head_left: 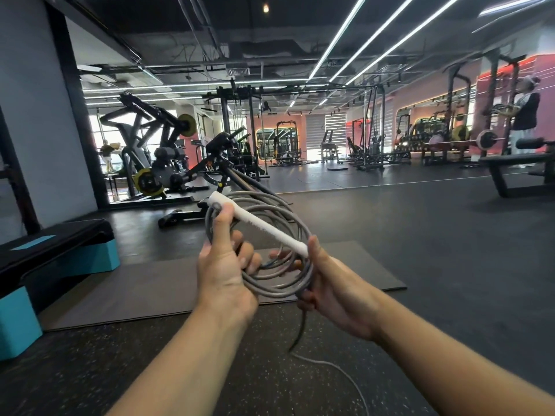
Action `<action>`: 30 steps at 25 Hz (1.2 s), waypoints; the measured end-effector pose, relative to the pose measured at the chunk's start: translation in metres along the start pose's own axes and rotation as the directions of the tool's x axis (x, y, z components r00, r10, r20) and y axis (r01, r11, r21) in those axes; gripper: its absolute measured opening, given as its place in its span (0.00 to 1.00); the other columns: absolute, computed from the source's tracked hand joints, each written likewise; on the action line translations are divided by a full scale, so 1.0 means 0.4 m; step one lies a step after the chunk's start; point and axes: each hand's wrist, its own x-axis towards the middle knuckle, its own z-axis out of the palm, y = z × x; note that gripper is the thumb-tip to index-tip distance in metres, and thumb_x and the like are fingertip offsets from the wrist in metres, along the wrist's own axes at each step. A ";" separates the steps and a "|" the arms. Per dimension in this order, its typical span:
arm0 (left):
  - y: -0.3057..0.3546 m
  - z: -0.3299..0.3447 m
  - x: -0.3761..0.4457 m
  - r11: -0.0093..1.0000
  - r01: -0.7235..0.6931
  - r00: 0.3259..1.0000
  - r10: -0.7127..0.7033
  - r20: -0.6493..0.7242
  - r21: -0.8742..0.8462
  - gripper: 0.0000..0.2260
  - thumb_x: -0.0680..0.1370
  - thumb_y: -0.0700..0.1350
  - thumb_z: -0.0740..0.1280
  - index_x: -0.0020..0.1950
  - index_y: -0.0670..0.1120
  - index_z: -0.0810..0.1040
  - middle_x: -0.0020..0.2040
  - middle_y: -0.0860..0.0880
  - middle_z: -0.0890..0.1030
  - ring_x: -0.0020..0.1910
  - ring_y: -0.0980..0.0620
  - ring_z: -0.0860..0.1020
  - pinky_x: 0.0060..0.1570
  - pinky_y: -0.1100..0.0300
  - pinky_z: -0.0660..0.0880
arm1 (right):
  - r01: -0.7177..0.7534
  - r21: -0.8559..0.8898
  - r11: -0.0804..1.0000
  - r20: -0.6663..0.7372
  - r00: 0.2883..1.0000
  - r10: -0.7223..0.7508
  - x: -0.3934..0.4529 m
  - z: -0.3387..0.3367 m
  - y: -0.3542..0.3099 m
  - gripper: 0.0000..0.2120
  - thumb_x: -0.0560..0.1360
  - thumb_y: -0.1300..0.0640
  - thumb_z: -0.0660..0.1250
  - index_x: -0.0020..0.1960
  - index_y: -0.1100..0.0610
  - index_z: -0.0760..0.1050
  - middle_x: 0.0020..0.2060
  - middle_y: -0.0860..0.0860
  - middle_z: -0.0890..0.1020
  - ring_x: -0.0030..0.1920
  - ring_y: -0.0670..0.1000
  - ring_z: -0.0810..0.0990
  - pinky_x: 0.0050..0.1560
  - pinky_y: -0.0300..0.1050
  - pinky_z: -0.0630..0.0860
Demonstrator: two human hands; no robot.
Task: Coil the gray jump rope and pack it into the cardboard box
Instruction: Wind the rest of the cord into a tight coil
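The gray jump rope [279, 285] hangs in several loops in front of me, held in both hands at chest height. Its white handle [261, 226] lies slanted across the coil. My left hand [223, 265] grips the left side of the loops, thumb up against the handle's upper end. My right hand [333, 292] pinches the coil's lower right side and touches the handle's lower end. A loose tail of the jump rope [330, 366] drops from my right hand and trails over the floor toward me. No cardboard box is in sight.
A gray floor mat [168, 292] lies just ahead on the dark rubber floor. A black and teal step platform [57, 253] stands at the left. Weight machines [168, 163] fill the room behind; a bench [516, 169] and a standing person [524, 115] are at far right.
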 end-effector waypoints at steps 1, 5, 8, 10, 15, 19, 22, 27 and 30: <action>-0.011 0.009 0.001 1.000 -0.007 0.999 0.006 -0.038 -0.028 0.12 0.75 0.51 0.73 0.45 0.48 0.72 0.27 0.55 0.64 0.19 0.59 0.58 0.17 0.65 0.58 | 0.055 0.008 0.998 -0.043 0.998 -0.054 0.009 0.030 0.005 0.24 0.70 0.34 0.73 0.54 0.53 0.84 0.42 0.56 0.74 0.34 0.47 0.67 0.34 0.45 0.59; -0.029 -0.007 0.005 1.000 0.004 0.994 -0.002 -0.106 0.024 0.14 0.75 0.54 0.73 0.45 0.48 0.73 0.30 0.54 0.66 0.21 0.58 0.62 0.26 0.60 0.71 | 0.110 0.043 0.993 -0.291 0.952 -0.093 0.023 0.100 0.008 0.19 0.74 0.42 0.74 0.47 0.59 0.85 0.37 0.57 0.81 0.30 0.52 0.74 0.28 0.38 0.64; -0.037 -0.037 0.003 0.991 0.051 0.990 -0.033 -0.137 0.126 0.13 0.74 0.55 0.73 0.43 0.48 0.75 0.31 0.55 0.70 0.24 0.57 0.67 0.40 0.53 0.78 | 0.103 0.080 0.992 -0.278 0.958 -0.077 0.000 0.116 -0.016 0.18 0.80 0.49 0.67 0.45 0.64 0.81 0.27 0.50 0.83 0.21 0.41 0.76 0.23 0.33 0.68; -0.043 -0.050 0.001 0.988 0.070 0.986 -0.048 -0.160 0.139 0.12 0.75 0.54 0.73 0.42 0.48 0.75 0.29 0.54 0.72 0.23 0.57 0.69 0.44 0.51 0.77 | 0.086 0.081 0.993 -0.272 0.960 -0.061 -0.004 0.126 -0.027 0.17 0.79 0.43 0.66 0.47 0.58 0.80 0.29 0.49 0.82 0.22 0.42 0.76 0.23 0.35 0.67; -0.041 -0.090 -0.002 0.936 0.032 0.999 -0.014 -0.051 0.351 0.16 0.75 0.47 0.74 0.60 0.47 0.77 0.40 0.52 0.78 0.33 0.55 0.75 0.43 0.56 0.74 | 0.087 0.016 0.996 -0.360 0.930 -0.076 0.018 0.114 -0.027 0.12 0.79 0.46 0.68 0.43 0.54 0.77 0.25 0.47 0.70 0.23 0.44 0.64 0.25 0.38 0.59; 0.073 -0.113 -0.011 0.474 -0.198 0.980 0.086 0.178 0.858 0.54 0.67 0.39 0.80 0.79 0.62 0.48 0.76 0.45 0.64 0.69 0.46 0.70 0.67 0.48 0.68 | 0.070 -0.232 0.970 -0.293 0.946 -0.138 0.015 0.056 -0.061 0.13 0.80 0.50 0.68 0.39 0.56 0.76 0.24 0.46 0.67 0.24 0.44 0.61 0.26 0.39 0.57; 0.176 -0.049 -0.024 -0.153 -0.563 0.826 -0.074 0.558 0.812 0.59 0.64 0.52 0.81 0.79 0.65 0.40 0.82 0.54 0.52 0.78 0.50 0.55 0.73 0.45 0.57 | 0.052 -0.533 0.845 -0.104 0.986 -0.126 0.006 0.027 -0.116 0.12 0.80 0.52 0.69 0.41 0.57 0.78 0.23 0.44 0.70 0.23 0.42 0.64 0.25 0.34 0.60; 0.131 0.048 0.029 -0.002 -0.648 0.665 -0.488 0.565 0.761 0.31 0.68 0.51 0.80 0.69 0.56 0.73 0.59 0.54 0.84 0.55 0.54 0.82 0.60 0.53 0.77 | 0.083 -0.669 0.739 0.118 0.993 -0.004 0.016 0.035 -0.186 0.15 0.81 0.51 0.67 0.37 0.53 0.79 0.24 0.45 0.75 0.24 0.43 0.69 0.30 0.34 0.65; 0.129 0.031 0.041 0.166 -0.531 0.615 -0.600 0.512 0.831 0.08 0.73 0.48 0.77 0.48 0.48 0.84 0.36 0.49 0.85 0.33 0.51 0.79 0.37 0.53 0.79 | 0.094 -0.784 0.614 0.155 0.987 0.046 0.007 0.023 -0.197 0.22 0.79 0.40 0.66 0.47 0.59 0.84 0.27 0.50 0.77 0.28 0.47 0.72 0.32 0.40 0.67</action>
